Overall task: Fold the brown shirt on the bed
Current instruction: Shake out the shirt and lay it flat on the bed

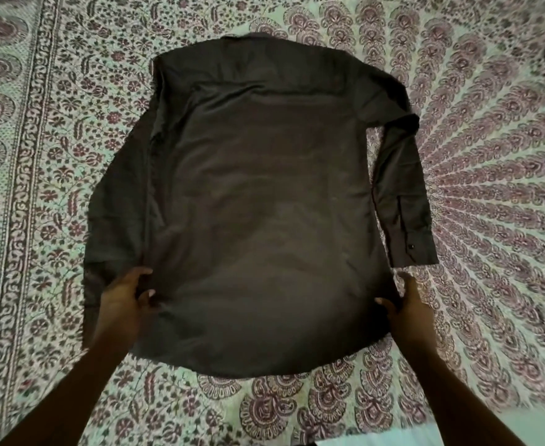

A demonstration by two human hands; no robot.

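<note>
brown shirt (251, 194) lies back-up, flat, one sleeve (403, 191) out.

brown shirt (258, 201) showing as thin woven cloth with a faint sheen, lying mostly smooth and creasing softly near the hem and across the yoke; its cuff (416, 246) looking like the same cloth doubled, carrying a small dark glossy button (410, 245), material unclear; bedsheet (477, 194) appearing as matt printed cloth, a dense maroon floral pattern covering a pale ground, lying flat and showing slight wrinkling
</note>
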